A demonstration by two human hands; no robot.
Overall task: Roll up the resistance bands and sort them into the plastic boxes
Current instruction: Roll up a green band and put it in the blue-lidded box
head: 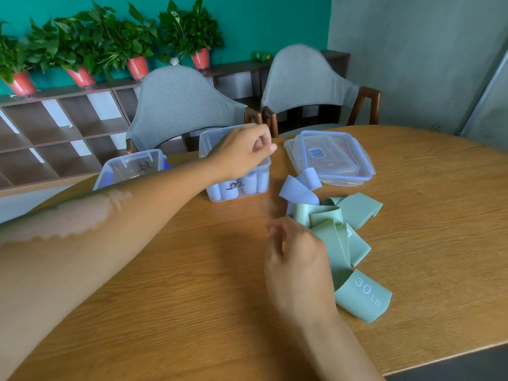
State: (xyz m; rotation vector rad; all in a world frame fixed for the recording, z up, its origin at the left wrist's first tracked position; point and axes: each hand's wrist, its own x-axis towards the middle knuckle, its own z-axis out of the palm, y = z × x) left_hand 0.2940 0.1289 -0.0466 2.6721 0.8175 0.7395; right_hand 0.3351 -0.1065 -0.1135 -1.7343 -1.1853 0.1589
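My left hand (246, 151) hovers over the middle clear plastic box (206, 149), its fingers curled in with nothing visible in them. Several rolled lilac bands (250, 185) stand inside that box. A second clear box (118, 167) with black writing stands to its left. My right hand (298, 259) hangs over the table with loosely bent fingers, beside a heap of unrolled green bands (354, 213); whether it touches them I cannot tell. One green band (364, 296) reads "30 LB". A loose lilac band (298, 192) lies behind the heap.
Stacked clear lids (330, 158) with blue seals lie at the back right of the wooden table (192, 284). Two grey chairs (178, 105) stand behind it, then a low shelf with potted plants (137, 64). The table's edge runs along the lower right.
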